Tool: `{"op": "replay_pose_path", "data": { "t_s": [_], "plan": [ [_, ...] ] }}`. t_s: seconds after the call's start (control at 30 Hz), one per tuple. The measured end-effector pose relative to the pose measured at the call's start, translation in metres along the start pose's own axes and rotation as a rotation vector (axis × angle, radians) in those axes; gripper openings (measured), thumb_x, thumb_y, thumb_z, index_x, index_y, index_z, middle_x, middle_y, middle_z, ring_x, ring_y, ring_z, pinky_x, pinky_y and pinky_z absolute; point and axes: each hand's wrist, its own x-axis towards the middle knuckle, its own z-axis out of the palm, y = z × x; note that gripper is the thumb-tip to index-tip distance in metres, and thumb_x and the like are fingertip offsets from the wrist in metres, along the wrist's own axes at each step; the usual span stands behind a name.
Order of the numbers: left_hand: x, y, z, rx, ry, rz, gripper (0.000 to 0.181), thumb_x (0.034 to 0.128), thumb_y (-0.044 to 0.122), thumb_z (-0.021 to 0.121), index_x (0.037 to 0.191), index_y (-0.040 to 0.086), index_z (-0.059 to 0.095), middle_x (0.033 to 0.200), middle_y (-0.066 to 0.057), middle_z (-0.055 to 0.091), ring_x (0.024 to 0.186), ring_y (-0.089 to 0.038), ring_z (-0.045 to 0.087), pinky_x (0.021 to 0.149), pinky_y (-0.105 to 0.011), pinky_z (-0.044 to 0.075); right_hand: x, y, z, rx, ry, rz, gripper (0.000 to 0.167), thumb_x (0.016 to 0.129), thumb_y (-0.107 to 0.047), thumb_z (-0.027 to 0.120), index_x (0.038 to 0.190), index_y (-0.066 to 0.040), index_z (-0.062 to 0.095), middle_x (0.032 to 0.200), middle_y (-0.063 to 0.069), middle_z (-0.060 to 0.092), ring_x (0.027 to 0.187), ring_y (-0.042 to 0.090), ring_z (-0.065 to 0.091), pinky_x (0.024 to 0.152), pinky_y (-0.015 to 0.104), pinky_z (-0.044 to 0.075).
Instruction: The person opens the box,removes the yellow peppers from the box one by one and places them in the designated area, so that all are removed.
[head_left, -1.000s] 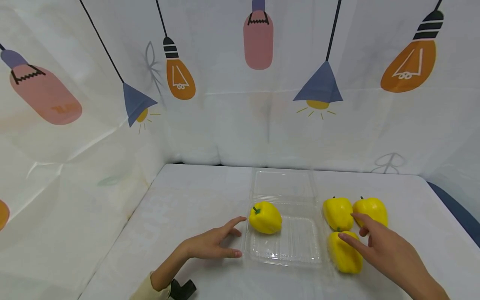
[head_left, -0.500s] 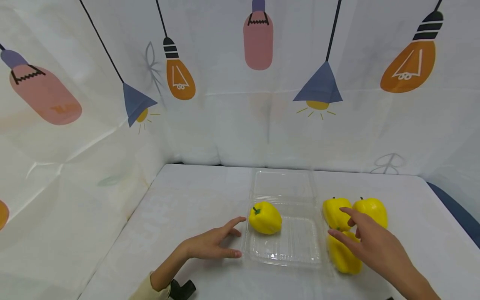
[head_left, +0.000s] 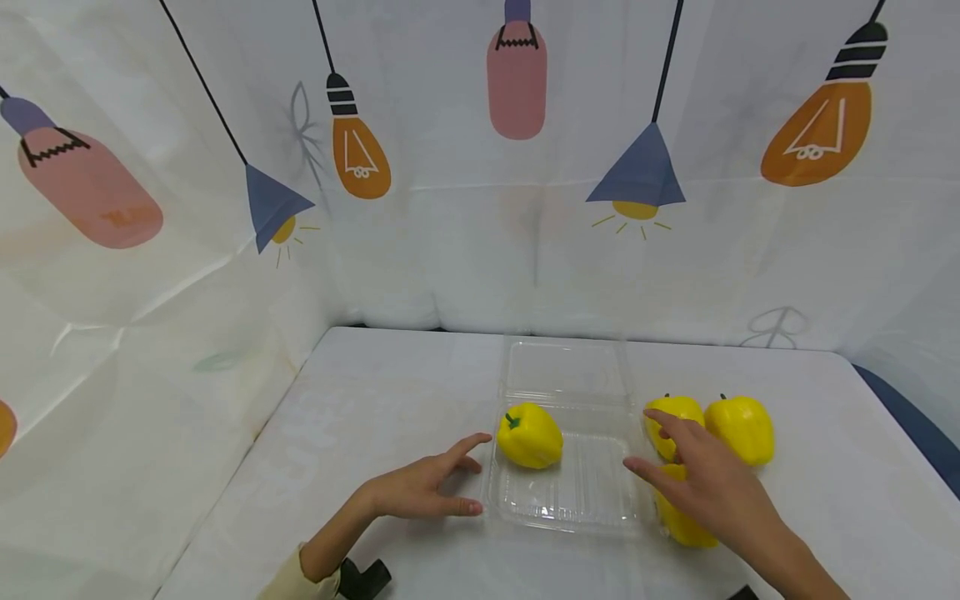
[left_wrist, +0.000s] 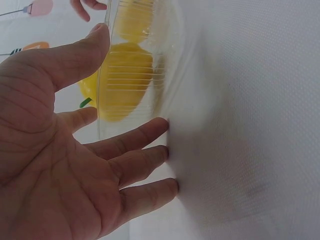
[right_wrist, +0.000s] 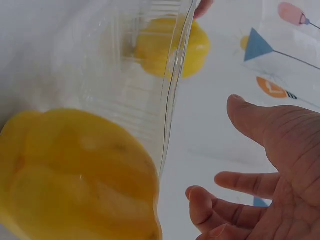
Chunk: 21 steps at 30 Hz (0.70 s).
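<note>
A clear plastic clamshell container [head_left: 600, 475] lies open on the table. One yellow bell pepper [head_left: 530, 436] with a green stem sits in its left part. At the container's left side is my left hand [head_left: 427, 487], fingers spread and holding nothing; its thumb and forefinger are close by the wall in the left wrist view. My right hand [head_left: 712, 475] hovers over the right side, fingers loose, with nothing in them. Partly hidden beneath it are a near bell pepper [head_left: 688, 531] and a far one [head_left: 678, 407]. Another bell pepper [head_left: 742, 429] stands behind them to the right.
The container's lid [head_left: 566, 367] is folded back flat toward the rear of the white table [head_left: 405, 375]. A curtain printed with lamps and bulbs [head_left: 465, 242] hangs behind and to the left.
My right hand has moved left from over the bell peppers toward the container's right edge, still holding nothing. The left hand, container and peppers have stayed in place.
</note>
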Motion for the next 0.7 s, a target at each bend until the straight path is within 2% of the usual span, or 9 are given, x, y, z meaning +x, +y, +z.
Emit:
{"op": "replay_pose_path", "data": {
  "t_s": [0.4, 0.7],
  "plan": [
    [-0.001, -0.001, 0.000, -0.001, 0.003, -0.007, 0.085, 0.0910, 0.042, 0.070, 0.155, 0.033, 0.015, 0.135, 0.000, 0.056, 0.133, -0.025, 0.043, 0.108, -0.056, 0.033, 0.005, -0.017, 0.010, 0.006, 0.058, -0.078, 0.077, 0.083, -0.068, 0.063, 0.139, -0.017, 0.051, 0.119, 0.009, 0.063, 0.088, 0.021, 0.061, 0.067, 0.037, 0.051],
    [0.000, -0.003, 0.000, 0.004, 0.003, 0.007, 0.085, 0.0910, 0.044, 0.069, 0.155, 0.032, 0.015, 0.135, -0.001, 0.056, 0.133, -0.025, 0.043, 0.107, -0.056, 0.033, 0.010, -0.024, 0.016, 0.027, 0.041, -0.077, 0.086, 0.081, -0.077, 0.055, 0.142, -0.017, 0.048, 0.127, 0.011, 0.060, 0.092, 0.022, 0.061, 0.068, 0.037, 0.052]
  ]
}}
